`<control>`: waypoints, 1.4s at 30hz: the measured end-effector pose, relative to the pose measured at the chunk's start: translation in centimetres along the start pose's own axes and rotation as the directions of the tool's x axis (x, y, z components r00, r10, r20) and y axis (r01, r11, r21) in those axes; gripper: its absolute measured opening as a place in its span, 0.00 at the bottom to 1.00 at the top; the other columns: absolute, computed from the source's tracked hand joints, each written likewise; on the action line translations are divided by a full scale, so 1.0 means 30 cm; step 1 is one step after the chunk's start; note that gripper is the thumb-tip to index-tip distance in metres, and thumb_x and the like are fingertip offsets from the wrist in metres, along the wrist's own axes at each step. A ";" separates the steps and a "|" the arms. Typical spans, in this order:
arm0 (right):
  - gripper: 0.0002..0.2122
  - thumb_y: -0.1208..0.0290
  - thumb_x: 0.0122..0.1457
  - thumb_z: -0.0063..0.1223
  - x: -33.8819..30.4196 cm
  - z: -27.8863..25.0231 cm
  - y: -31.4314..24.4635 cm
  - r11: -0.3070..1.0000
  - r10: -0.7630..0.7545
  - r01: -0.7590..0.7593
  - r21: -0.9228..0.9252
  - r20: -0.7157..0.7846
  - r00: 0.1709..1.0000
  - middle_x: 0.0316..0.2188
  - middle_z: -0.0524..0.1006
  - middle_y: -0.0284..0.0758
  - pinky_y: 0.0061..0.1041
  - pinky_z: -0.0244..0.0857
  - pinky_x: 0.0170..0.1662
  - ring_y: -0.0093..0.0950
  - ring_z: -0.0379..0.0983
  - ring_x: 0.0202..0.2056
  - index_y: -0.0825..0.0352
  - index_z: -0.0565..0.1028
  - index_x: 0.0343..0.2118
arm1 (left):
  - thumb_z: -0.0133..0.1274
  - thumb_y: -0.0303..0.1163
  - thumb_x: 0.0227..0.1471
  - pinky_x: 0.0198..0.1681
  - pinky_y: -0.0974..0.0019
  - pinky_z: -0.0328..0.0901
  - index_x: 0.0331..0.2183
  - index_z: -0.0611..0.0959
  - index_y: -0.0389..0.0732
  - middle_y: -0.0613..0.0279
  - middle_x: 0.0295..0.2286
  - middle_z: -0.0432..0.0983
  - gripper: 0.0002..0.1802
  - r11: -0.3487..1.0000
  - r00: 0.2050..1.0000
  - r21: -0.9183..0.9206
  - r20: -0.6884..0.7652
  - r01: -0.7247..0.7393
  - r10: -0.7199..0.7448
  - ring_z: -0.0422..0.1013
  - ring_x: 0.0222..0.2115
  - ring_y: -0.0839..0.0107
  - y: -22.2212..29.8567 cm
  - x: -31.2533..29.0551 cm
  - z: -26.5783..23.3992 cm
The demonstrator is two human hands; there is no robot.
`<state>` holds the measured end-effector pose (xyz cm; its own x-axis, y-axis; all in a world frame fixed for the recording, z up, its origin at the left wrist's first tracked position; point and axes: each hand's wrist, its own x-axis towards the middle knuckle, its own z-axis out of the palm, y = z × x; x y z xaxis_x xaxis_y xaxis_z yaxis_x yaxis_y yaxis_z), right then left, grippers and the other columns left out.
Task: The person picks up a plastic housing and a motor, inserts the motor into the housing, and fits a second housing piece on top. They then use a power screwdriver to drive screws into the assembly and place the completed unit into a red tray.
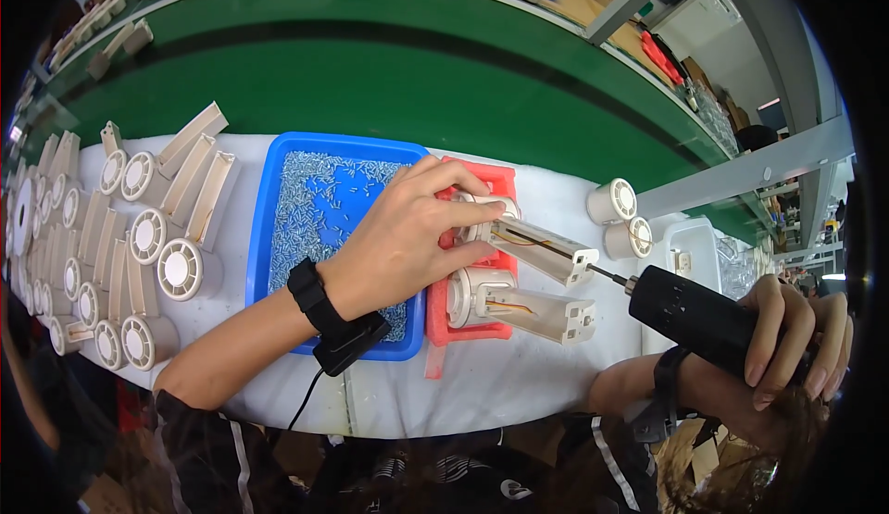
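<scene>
My left hand [421, 227] is closed on the round head of a cream plastic housing [546, 253], thumb on the near side, fingers over the top. That housing sits in the far part of a red fixture [437, 315], its open arm with thin wires pointing right. In my right hand [801, 338] is a black electric screwdriver [690, 318], its fingers wrapped round the body. The screwdriver's bit [607, 276] meets the arm's right end; a dark rod shows inside the arm, in line with it. A second wired housing [537, 314] lies nearer me in the fixture.
A blue tray [256, 264] of small metal screws stands left of the fixture, partly behind my left forearm. Many similar cream housings [185, 269] crowd the table's left. Two round cream parts [612, 201] stand at right, near a white bin [694, 236] and a grey metal post [741, 181].
</scene>
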<state>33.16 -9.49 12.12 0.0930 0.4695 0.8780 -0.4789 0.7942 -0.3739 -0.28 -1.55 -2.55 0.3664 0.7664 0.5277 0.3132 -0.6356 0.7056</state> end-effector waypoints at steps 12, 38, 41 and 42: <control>0.23 0.47 0.66 0.48 -0.001 -0.043 -0.014 0.880 -0.287 0.172 -0.443 -0.207 0.935 0.45 0.76 0.27 0.26 0.61 0.64 0.15 0.72 0.48 0.62 0.71 0.53 | 0.69 0.26 0.43 0.47 0.57 0.67 0.42 0.89 0.37 0.59 0.39 0.76 0.20 1.000 1.000 -0.017 -0.011 0.007 -0.007 0.70 0.41 0.58 -0.004 0.001 -0.007; 0.14 0.60 0.70 0.45 -0.003 0.093 0.089 0.992 -0.096 0.098 -0.082 0.028 0.995 0.40 0.76 0.31 0.19 0.62 0.60 0.16 0.73 0.44 0.67 0.73 0.47 | 0.72 0.24 0.39 0.43 0.62 0.71 0.46 0.90 0.45 0.63 0.42 0.79 0.26 1.000 1.000 -0.006 -0.015 0.025 -0.025 0.73 0.40 0.63 -0.026 -0.006 -0.001; 0.15 0.59 0.70 0.45 0.018 0.045 0.050 0.988 -0.104 0.103 -0.119 0.001 0.995 0.39 0.77 0.32 0.20 0.64 0.57 0.18 0.74 0.42 0.68 0.74 0.46 | 0.72 0.24 0.39 0.43 0.62 0.71 0.46 0.90 0.46 0.63 0.42 0.79 0.26 1.000 1.000 -0.016 -0.002 0.024 -0.024 0.73 0.40 0.63 -0.020 -0.002 -0.005; 0.15 0.59 0.70 0.45 0.022 0.034 0.040 0.986 -0.105 0.104 -0.127 -0.001 0.994 0.39 0.77 0.33 0.21 0.64 0.57 0.18 0.74 0.42 0.68 0.74 0.46 | 0.72 0.24 0.39 0.43 0.62 0.71 0.46 0.90 0.46 0.63 0.42 0.79 0.26 1.000 1.000 -0.017 -0.001 0.024 -0.024 0.73 0.40 0.63 -0.018 -0.002 -0.006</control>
<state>31.75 -8.61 12.56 0.1434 0.3837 0.9123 -0.3520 0.8813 -0.3153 -0.62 -1.23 -2.88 0.3576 0.7815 0.5113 0.3065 -0.6154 0.7262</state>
